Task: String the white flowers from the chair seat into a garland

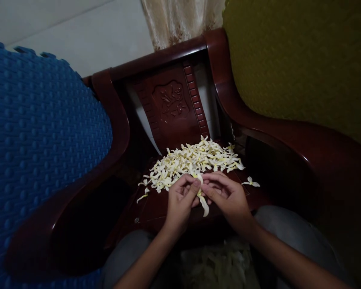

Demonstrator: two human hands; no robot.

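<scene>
Between my two hands is a pale yellow-white flower (203,204), one long petal hanging downward. My left hand (183,196) is closed, its thumb and fingers pinching the flower from the left. From the other side my right hand (225,194) pinches it too, with thumb and forefinger close together. Just beyond my fingers a heap of similar flowers (195,156) covers much of the dark red wooden chair's seat (156,206). One loose flower (251,182) lies to the right of the heap, and another (143,195) lies at its left edge.
The chair has a carved backrest (171,100) and broad curved armrests (276,132) on both sides. A blue textured foam mat (42,120) stands at left, a yellow-green mat (301,60) at right. Below, between my knees, a dim pile of pale petals (216,265) shows. Behind hangs a curtain (183,20).
</scene>
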